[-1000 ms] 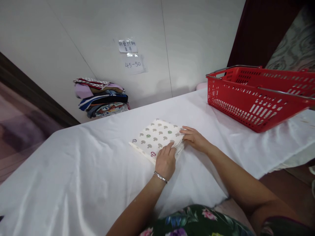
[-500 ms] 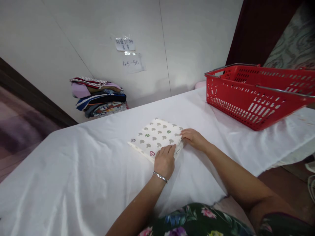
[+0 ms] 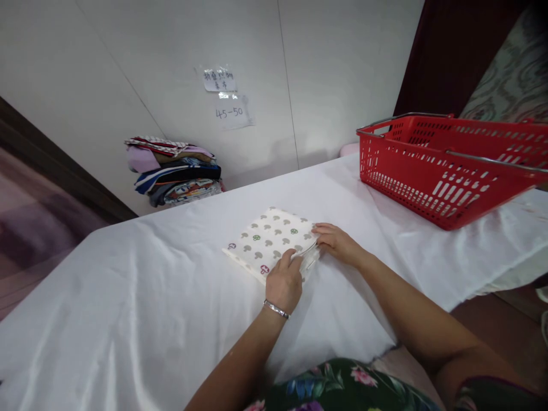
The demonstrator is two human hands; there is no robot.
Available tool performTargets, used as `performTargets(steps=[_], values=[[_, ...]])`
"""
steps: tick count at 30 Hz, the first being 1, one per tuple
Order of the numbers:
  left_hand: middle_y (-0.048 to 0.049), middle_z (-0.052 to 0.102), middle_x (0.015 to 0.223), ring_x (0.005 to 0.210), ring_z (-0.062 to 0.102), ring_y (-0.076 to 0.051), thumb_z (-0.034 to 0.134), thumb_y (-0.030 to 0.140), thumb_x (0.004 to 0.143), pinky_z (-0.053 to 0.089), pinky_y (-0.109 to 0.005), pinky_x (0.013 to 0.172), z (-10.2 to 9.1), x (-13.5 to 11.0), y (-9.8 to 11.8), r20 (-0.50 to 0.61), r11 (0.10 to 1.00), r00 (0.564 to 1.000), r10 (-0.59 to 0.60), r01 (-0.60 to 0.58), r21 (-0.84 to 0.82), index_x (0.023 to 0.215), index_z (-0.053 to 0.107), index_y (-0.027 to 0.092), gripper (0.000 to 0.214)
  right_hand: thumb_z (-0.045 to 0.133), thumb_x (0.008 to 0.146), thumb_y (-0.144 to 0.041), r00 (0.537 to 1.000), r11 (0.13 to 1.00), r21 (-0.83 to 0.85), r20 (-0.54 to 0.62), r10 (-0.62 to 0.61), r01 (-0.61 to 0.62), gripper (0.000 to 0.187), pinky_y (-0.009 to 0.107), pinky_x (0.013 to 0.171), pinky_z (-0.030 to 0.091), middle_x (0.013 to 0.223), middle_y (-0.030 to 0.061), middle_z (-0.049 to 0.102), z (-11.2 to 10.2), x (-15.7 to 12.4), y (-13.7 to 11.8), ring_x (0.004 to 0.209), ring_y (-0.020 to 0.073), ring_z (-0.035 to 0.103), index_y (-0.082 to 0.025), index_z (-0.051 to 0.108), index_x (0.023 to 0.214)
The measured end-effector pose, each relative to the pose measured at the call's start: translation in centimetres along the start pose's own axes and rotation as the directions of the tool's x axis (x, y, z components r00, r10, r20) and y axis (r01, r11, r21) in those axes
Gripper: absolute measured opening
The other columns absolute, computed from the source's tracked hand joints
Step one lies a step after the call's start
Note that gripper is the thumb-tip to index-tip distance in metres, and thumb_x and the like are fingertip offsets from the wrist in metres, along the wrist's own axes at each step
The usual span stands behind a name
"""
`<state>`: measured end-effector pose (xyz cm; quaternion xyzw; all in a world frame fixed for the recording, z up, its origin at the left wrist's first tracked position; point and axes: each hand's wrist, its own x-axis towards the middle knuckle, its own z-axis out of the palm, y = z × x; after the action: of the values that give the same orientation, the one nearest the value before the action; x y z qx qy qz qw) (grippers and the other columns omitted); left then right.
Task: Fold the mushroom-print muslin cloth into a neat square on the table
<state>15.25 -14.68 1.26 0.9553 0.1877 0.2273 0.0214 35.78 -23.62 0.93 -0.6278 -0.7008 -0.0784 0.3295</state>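
Observation:
A folded cream cloth [image 3: 269, 240] printed with small grey, green and pink mushrooms lies flat on the white-covered table [image 3: 128, 297]. My left hand [image 3: 285, 279], with a silver bracelet at the wrist, grips the cloth's near right edge with curled fingers. My right hand [image 3: 338, 242] pinches the same edge at the cloth's right corner, where the layers lift slightly.
A red plastic shopping basket [image 3: 445, 171] with metal handles stands at the table's far right. A stack of folded clothes [image 3: 175, 170] sits at the back left against the white wall. Two paper notes [image 3: 226, 97] are taped to the wall. The table's right edge drops to a dark floor.
My left hand's fingers have curled tighter on the cloth's near edge and shifted a little left. My right hand stays at the right corner.

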Motion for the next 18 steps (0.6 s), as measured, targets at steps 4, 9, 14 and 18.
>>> performTargets(steps=[4, 9, 14, 18], values=[[-0.0055, 0.052, 0.118, 0.083, 0.058, -0.017, 0.049, 0.015, 0.081, 0.048, -0.028, 0.063, 0.17, 0.06, -0.06, 0.004, 1.000, 1.000, 0.000, 0.000, 0.002, 0.103, 0.055, 0.023, 0.025, 0.048, 0.084, -0.015, 0.999, 1.000, 0.004, -0.042, 0.006, -0.005, 0.017, 0.043, 0.095, 0.042, 0.108, 0.0062, 0.063, 0.25, -0.20, 0.31, 0.113, 0.0208, 0.050, -0.023, 0.062, 0.078], [-0.0056, 0.053, 0.115, 0.087, 0.056, -0.019, 0.050, 0.014, 0.081, 0.048, -0.030, 0.064, 0.04, 0.16, 0.08, 0.038, 0.999, 0.999, 0.011, -0.013, 0.040, 0.091, 0.057, 0.022, 0.015, 0.049, 0.085, -0.017, 0.999, 1.000, -0.001, -0.041, 0.003, -0.003, 0.016, 0.041, 0.091, 0.045, 0.102, 0.0055, 0.065, 0.39, -0.28, 0.54, 0.107, 0.0199, 0.054, -0.023, 0.062, 0.078], [-0.0068, 0.055, 0.111, 0.087, 0.054, -0.020, 0.050, 0.016, 0.082, 0.048, -0.032, 0.063, -0.10, 0.15, 0.17, 0.032, 0.999, 0.999, 0.004, -0.006, 0.052, 0.081, 0.057, 0.020, 0.008, 0.047, 0.085, -0.016, 0.999, 1.000, -0.016, -0.044, -0.002, 0.001, 0.018, 0.042, 0.093, 0.044, 0.104, 0.0064, 0.065, 0.02, -0.06, 0.24, 0.108, 0.0200, 0.054, -0.022, 0.062, 0.077], [-0.0070, 0.056, 0.104, 0.094, 0.051, -0.020, 0.048, 0.010, 0.082, 0.047, -0.033, 0.071, -0.17, 0.28, 0.10, -0.017, 0.994, 0.994, 0.106, -0.106, -0.005, 0.077, 0.056, 0.019, 0.013, 0.048, 0.085, -0.018, 0.999, 1.000, -0.006, -0.044, -0.010, 0.009, 0.019, 0.043, 0.094, 0.044, 0.102, 0.0057, 0.065, -0.12, -0.01, 0.25, 0.108, 0.0199, 0.054, -0.023, 0.062, 0.075]])
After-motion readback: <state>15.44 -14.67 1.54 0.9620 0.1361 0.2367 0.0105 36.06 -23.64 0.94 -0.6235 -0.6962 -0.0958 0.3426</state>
